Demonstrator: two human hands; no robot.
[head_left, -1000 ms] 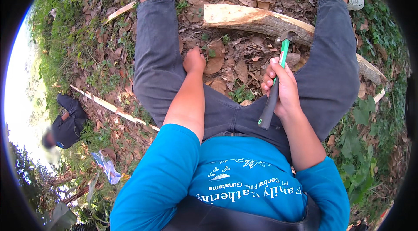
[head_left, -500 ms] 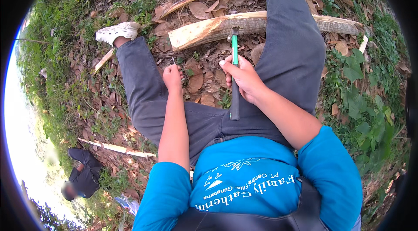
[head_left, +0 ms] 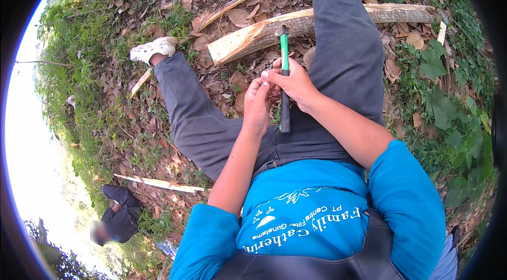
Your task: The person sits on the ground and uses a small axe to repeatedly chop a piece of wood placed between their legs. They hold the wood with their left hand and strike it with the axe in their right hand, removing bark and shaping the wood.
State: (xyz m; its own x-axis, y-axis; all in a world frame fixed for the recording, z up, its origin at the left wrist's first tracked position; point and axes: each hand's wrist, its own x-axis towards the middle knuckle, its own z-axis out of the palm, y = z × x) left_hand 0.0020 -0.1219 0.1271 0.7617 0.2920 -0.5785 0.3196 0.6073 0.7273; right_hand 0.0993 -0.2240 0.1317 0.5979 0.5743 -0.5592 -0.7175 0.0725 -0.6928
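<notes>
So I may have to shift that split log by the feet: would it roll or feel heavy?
The log shows a flat split face, so it would probably rock onto that rather than roll far. It looks thick and long, likely stiff and heavy. The leaves beneath may let it slide when pushed.

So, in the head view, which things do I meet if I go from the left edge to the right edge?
Person in dark clothes → white shoe → left hand → hammer with the green and black handle, held in the right hand → broad green leaves.
</notes>
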